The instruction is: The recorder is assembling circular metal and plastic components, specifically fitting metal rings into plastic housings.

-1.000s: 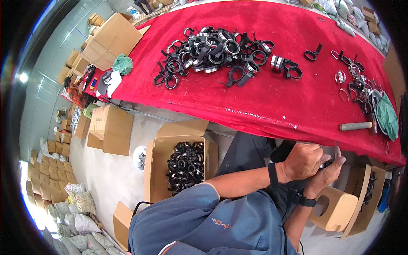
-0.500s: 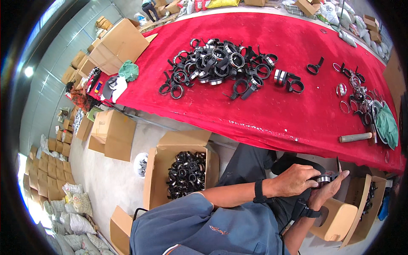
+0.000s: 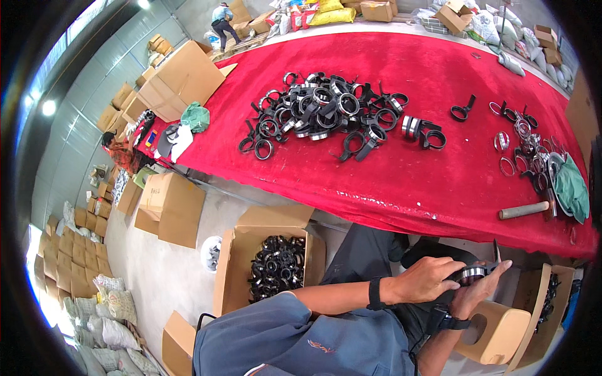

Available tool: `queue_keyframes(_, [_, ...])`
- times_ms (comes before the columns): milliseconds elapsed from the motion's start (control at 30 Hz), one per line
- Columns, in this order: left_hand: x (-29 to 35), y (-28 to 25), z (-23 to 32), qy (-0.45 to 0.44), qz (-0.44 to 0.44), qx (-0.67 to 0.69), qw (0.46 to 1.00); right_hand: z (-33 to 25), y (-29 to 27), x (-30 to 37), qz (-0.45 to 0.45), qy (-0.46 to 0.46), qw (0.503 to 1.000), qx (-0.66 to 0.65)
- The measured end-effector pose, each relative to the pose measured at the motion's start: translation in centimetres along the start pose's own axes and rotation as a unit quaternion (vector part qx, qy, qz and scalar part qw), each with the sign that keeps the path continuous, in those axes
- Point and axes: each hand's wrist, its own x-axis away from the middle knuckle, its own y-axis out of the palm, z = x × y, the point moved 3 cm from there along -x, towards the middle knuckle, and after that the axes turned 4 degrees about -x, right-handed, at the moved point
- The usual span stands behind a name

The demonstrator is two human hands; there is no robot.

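Black-and-silver round metal ring [image 3: 473,273] is between my hands, near the red cloth-covered table [image 3: 364,182]. My left hand [image 3: 423,280] pinches it; how tightly my right hand [image 3: 478,293] closes, I cannot tell. I would support it evenly, avoiding the thin upright strip [image 3: 497,252].

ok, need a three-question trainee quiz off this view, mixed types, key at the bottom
1. True or false: the left hand and the right hand are both touching the same black-and-silver ring.

2. Choose one. The cylindrical rod lies:
A) in the left hand
B) on the red tablecloth
C) in the right hand

3. Fill in the colour: the open carton at the person's left holds a heap of mostly ____ parts.

Key: 1 true; 2 B; 3 black.
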Motion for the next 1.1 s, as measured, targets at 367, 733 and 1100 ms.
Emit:
queue_keyframes(367, [-0.2, -3.0, -0.2, -0.053, 0.018, -0.002, 0.998, 0.7, 3.3, 1.6, -0.093, 0.0, 0.996, -0.006])
queue_keyframes(733, [1.0, -8.8, -5.7, -0.177, 0.139, -0.002, 0.974, 7.2, -4.0, -5.5, -0.21, -0.124, 0.932, 0.268])
queue_keyframes(1100, [0.8, -23.9, -11.2, -0.283, 0.27, -0.033, 0.92, 7.5, -4.4, -7.7, -0.198, -0.378, 0.8, 0.422])
